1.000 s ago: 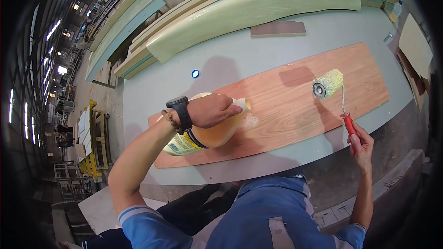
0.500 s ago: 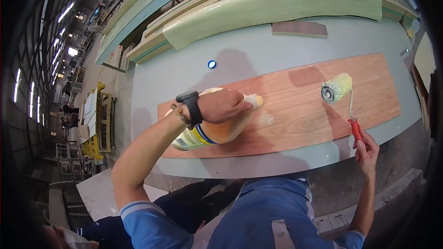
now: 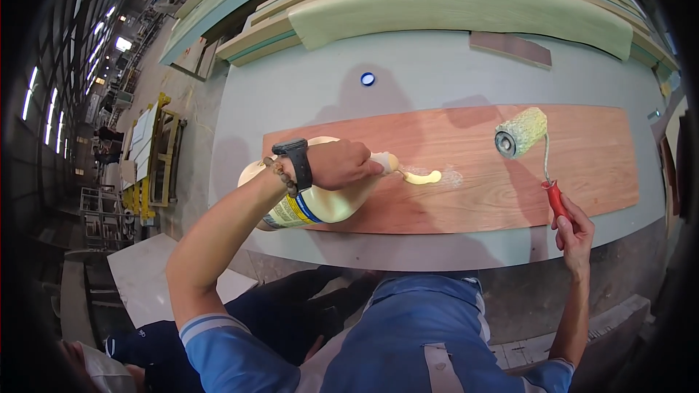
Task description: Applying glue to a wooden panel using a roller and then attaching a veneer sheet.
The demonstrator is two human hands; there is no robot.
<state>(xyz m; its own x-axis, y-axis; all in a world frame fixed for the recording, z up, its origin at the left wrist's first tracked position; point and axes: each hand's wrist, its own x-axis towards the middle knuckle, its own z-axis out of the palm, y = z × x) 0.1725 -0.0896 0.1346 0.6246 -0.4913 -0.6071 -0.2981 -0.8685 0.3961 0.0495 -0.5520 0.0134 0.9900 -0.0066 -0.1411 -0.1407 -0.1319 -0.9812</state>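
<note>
My left hand [image 3: 342, 164] grips a large white jug [image 3: 331, 205], tipped over with its mouth toward the right. From the mouth a thin stream runs down to a creamy yellow puddle of glue [image 3: 424, 177] on the reddish wood board [image 3: 502, 207]. In my right hand [image 3: 574, 234] is the red handle of a paint roller [image 3: 526, 133]. Its fuzzy, yellow-coated sleeve is held above the board's right part. A pale scuffed patch shows beside the puddle. The jug's handle is hidden under my left hand.
On the grey table [image 3: 291, 102] lie a blue-rimmed cap [image 3: 368, 79] and a brown wood offcut [image 3: 512, 49]. A pale green glossy sheet [image 3: 466, 11] drapes over beams at the far edge. Another person [image 3: 240, 324] is close by at lower left. A yellow rack [image 3: 156, 156] stands left.
Glue has come out of the jug and formed a short streak on the board. My left hand and the jug have shifted slightly left. The roller has moved a little left.
</note>
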